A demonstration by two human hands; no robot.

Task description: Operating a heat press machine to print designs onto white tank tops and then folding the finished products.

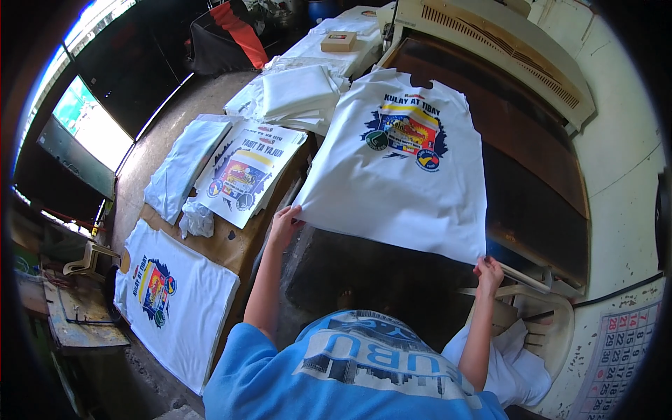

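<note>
A white sleeveless shirt panel (399, 196) with a colourful printed design is spread out in front of me, its neck end farthest away. My left hand (285, 222) pinches its near left corner. The near right corner is gripped by the fingers of my right hand (488, 271). The panel's far end lies over the edge of a large press (497, 150) with a dark bed, while the near edge hangs between my hands. To the left, a similar printed white panel (192, 315) lies flat on a brown-topped table (234, 245).
Also on that table are printed paper sheets (245, 168), folded pale cloth (183, 164) and a crumpled white bundle (197, 218). Beyond them sit stacked white cloth (301, 94) and a small cardboard box (339, 41). A plastic chair (553, 308) holding white fabric stands at my right.
</note>
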